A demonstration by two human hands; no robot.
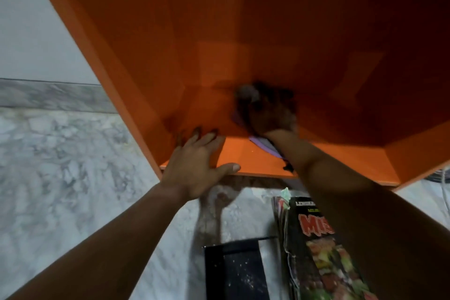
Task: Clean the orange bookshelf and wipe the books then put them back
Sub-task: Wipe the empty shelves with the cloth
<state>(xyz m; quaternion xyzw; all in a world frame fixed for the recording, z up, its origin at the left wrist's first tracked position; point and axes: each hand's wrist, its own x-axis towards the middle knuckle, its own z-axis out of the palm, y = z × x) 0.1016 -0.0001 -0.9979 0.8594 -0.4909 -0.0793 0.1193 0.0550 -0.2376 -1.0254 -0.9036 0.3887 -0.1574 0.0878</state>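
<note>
a home room: marble floor [60,165], painted wall [29,31], orange bookshelf [219,31], books [321,251] lying about.

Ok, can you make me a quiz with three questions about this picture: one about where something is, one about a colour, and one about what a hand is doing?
1. Where do the books lie?
A) on the floor
B) on a chair
C) in a box

2. What colour is the cloth in the bookshelf?
A) green
B) purple
C) white

3. How is the left hand?
A) in a fist
B) gripping a book
C) flat, fingers straight

Answers:
1 A, they lie on the marble floor below the bookshelf.
2 B, purple shows beside the blurred right hand.
3 C, its straight fingers rest on the bookshelf's bottom board.
</note>
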